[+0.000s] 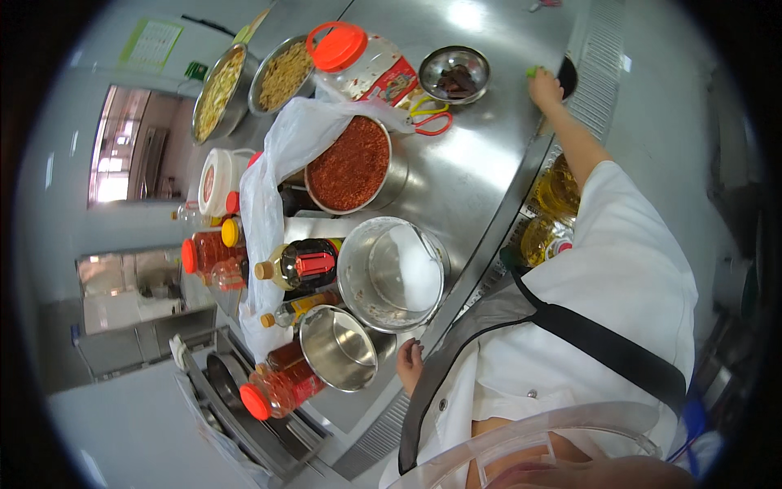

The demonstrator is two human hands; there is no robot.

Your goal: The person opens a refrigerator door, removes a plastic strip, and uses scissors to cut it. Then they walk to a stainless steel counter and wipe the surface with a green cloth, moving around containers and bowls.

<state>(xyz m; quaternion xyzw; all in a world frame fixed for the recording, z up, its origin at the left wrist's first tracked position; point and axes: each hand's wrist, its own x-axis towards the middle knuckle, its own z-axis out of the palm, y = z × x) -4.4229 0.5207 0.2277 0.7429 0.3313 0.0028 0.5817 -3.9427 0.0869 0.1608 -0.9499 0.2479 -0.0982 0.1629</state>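
My right hand (547, 88) reaches out to the far right edge of the steel table, fingers closed on a small bright green thing (534, 72) whose kind I cannot make out. Next to it is a dark round bowl (568, 77), partly behind the hand. Lower down, my left hand (410, 365) hangs by the table's near edge, fingers loosely bent and apart, nothing seen in them. Closest to it stand an empty steel pot (330, 350) and a larger metal pot (371, 281) with a white patch inside, perhaps foam or a bowl.
A steel pot of red chili flakes (349, 167), red-handled scissors (433, 122), a bowl of dark pieces (456, 80) and a red-lidded jar (366, 69) stand on the table. Sauce bottles (305, 265) line the left side. Oil jugs (558, 191) sit below the edge.
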